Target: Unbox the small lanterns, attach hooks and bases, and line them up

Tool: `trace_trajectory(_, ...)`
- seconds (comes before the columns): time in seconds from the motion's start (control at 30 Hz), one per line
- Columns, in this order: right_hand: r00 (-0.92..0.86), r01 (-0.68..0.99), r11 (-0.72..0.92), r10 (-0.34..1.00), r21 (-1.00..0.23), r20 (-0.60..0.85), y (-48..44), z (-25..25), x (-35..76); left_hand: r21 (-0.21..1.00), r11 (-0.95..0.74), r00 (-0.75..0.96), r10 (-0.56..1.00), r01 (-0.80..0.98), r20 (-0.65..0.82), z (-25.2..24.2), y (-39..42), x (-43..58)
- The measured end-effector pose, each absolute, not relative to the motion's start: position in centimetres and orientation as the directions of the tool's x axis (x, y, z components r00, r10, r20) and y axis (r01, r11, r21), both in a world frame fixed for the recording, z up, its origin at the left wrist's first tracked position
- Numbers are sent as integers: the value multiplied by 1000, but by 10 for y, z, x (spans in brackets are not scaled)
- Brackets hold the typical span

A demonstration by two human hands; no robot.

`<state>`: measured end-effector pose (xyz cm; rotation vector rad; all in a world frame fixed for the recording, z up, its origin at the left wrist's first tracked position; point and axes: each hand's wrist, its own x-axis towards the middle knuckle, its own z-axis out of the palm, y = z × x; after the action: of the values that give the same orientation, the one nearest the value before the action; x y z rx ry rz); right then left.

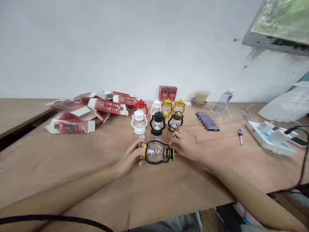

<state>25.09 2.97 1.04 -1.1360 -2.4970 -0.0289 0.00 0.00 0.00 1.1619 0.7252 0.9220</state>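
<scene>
In my left hand (131, 156) is a small black and bronze lantern (155, 152) with a clear globe, lying on its side. My fingers and thumb wrap its yellowish base, and its cap points right. My right hand (184, 145) is just beyond the cap, low over the table, with its fingers bent together; what they hold, if anything, is hidden. In front of it stands a bronze lantern (175, 121). Beside that one stand a black lantern (157, 123) and a white lantern (139, 122), with thin wire pieces in front of them.
Behind are a red lantern (141, 106), another white one and two gold lanterns (166, 108). Red cartons (72, 124) pile up at left; two red boxes (167, 93) stand by the wall. At right are a phone (209, 121), a screwdriver (240, 135), a bottle (224, 99) and a power strip (267, 138).
</scene>
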Motion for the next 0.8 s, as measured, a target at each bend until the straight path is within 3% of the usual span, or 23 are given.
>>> trace_trajectory(0.23, -569, 755, 640, 748, -144, 341, 29, 8, 251, 974, 78, 473, 881, -212, 32, 3, -2, 0)
trace_trajectory(0.47, -479, 687, 626, 772, -369, 418, 35, 5, 253, 988, 6, 488, 870, -157, 72, 2, -1, -3)
trace_trajectory(0.53, -385, 716, 586, 784, -378, 487, 40, 4, 258, 987, -67, 482, 866, -149, 132, 2, -2, -5)
trace_trajectory(0.6, -330, 754, 553, 785, -354, 524, 46, 2, 264, 964, -245, 447, 854, -106, 266, 3, -4, -7)
trace_trajectory(0.67, -326, 774, 543, 782, -325, 531, 51, 0, 268, 848, -529, 402, 773, -19, 491, 7, -7, -8)
trace_trajectory(0.73, -313, 775, 541, 777, -326, 546, 51, 0, 270, 605, -792, 383, 583, 75, 716, 13, -12, -7)
trace_trajectory(0.8, -276, 755, 551, 758, -354, 591, 47, 4, 268, 350, -921, 352, 389, 173, 851, 21, -17, -4)
